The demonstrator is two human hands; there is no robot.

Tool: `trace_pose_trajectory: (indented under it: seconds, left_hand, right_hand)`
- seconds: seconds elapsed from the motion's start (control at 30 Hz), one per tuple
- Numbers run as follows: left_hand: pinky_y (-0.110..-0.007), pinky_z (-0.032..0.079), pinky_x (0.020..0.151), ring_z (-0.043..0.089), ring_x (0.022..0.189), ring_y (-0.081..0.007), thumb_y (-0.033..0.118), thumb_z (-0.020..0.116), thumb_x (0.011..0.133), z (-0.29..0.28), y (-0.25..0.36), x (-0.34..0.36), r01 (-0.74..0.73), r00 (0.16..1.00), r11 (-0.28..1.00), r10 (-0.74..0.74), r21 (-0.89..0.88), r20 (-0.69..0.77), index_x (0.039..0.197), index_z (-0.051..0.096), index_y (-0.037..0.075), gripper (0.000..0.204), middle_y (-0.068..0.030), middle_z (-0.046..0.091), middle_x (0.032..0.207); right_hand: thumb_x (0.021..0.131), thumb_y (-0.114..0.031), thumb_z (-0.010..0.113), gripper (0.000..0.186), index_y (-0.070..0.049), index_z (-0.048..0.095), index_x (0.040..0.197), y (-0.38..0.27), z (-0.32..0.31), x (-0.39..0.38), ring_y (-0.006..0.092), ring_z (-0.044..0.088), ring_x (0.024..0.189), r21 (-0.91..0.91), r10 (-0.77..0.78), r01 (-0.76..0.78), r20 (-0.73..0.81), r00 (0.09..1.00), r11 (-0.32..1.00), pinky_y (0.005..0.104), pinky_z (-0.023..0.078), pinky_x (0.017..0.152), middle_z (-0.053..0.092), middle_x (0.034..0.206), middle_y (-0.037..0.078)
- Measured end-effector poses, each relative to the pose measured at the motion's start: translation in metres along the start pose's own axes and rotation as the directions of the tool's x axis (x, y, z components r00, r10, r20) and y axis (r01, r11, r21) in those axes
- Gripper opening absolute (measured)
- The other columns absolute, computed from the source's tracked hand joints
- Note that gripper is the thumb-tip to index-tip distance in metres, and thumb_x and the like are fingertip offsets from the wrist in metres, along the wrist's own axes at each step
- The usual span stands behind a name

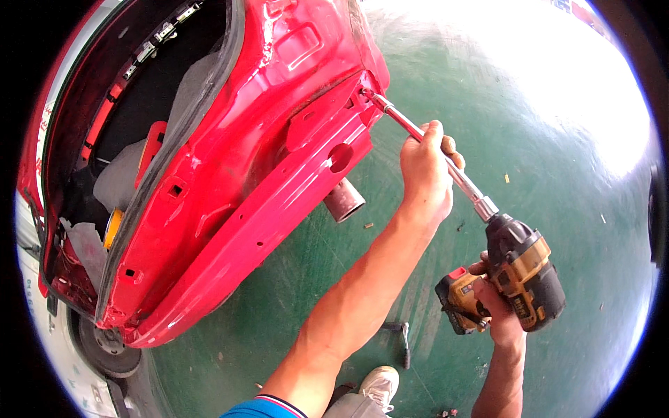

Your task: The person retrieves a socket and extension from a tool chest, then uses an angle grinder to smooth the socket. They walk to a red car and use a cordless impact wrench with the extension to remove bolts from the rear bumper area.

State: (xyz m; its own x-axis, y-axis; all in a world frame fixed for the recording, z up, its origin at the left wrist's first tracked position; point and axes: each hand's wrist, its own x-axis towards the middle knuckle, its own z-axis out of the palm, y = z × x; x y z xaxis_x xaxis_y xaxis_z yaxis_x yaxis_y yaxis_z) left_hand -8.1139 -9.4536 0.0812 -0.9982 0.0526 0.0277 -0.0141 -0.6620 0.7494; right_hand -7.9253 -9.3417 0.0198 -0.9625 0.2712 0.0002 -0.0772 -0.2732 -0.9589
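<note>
Cordless impact driver (526,268), near right: how is it held?

Right hand (500,306) closed around its handle, left hand (424,167) around the chrome extension bar (467,186) reaching the far end of the red bumper beam (279,200).

What could go wrong?

If the bar tilts, its socket (381,103) might slip and scratch the beam.

Hard to see?

Socket seating's unclear, fingers hide the trigger, glare bleaches the far-right floor (571,90).

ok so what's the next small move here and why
I'd probably have the left hand guide the long metal shaft squarely home: its far end meets the upper end of the red beam, but its seating is too small to confirm, and the right hand already grips the power driver.
</note>
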Motion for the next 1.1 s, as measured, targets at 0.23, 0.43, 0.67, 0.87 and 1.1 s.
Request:
trace_pose_trajectory:
  seconds: [0.23,0.43,0.67,0.87,1.1]
  left_hand:
    - [-0.031,0.044,0.058,0.05,0.061,-0.0165,0.021,0.053,0.101,0.011,-0.003,0.001,-0.004,0.999,1.0,0.003,-0.025,-0.034,0.093,0.046,0.005,0.018,-0.0055,0.052,0.077]
    - [-0.032,0.043,0.059,0.05,0.062,-0.0168,0.021,0.053,0.101,0.018,-0.005,0.007,-0.016,1.0,0.999,0.015,-0.028,-0.023,0.092,0.045,0.006,0.019,-0.0053,0.052,0.078]
    - [-0.033,0.044,0.06,0.05,0.062,-0.0182,0.021,0.053,0.101,0.016,-0.001,0.02,-0.027,0.999,0.999,0.025,-0.047,-0.047,0.094,0.046,0.004,0.02,-0.0063,0.053,0.078]
    - [-0.034,0.045,0.061,0.051,0.064,-0.0187,0.02,0.053,0.1,0.017,-0.003,0.021,-0.043,0.999,0.998,0.041,-0.039,-0.033,0.094,0.046,0.004,0.019,-0.0075,0.053,0.079]
    - [-0.035,0.045,0.059,0.054,0.065,-0.0189,0.022,0.053,0.101,0.006,0.001,0.019,-0.043,0.998,0.999,0.043,-0.018,-0.037,0.094,0.046,0.004,0.02,-0.0078,0.054,0.079]
  right_hand:
    - [0.075,-0.005,0.073,0.04,-0.006,0.066,0.114,-0.016,-0.005,0.007,0.0111,0.063,0.083,-0.014,-0.006,0.005,-0.041,0.999,1.0,0.0258,0.05,0.071,0.069,0.096,0.003]
    - [0.073,-0.002,0.071,0.039,-0.005,0.065,0.112,-0.025,-0.008,0.013,0.0112,0.062,0.081,-0.027,-0.048,0.047,-0.037,0.998,0.999,0.0259,0.049,0.07,0.068,0.094,0.004]
    - [0.072,0.002,0.066,0.043,-0.003,0.064,0.115,-0.04,-0.009,0.023,0.0127,0.062,0.08,-0.058,0.0,-0.001,-0.028,1.0,0.998,0.0264,0.05,0.07,0.068,0.099,0.007]
    - [0.071,0.003,0.066,0.043,-0.003,0.064,0.114,-0.026,-0.013,0.024,0.0137,0.063,0.082,0.006,-0.034,0.034,-0.025,0.999,0.999,0.0273,0.051,0.069,0.069,0.1,0.008]
    - [0.073,0.001,0.069,0.044,-0.006,0.064,0.116,-0.014,-0.015,0.02,0.0163,0.065,0.094,-0.065,-0.102,0.103,0.018,0.995,0.993,0.0303,0.052,0.077,0.068,0.103,0.006]
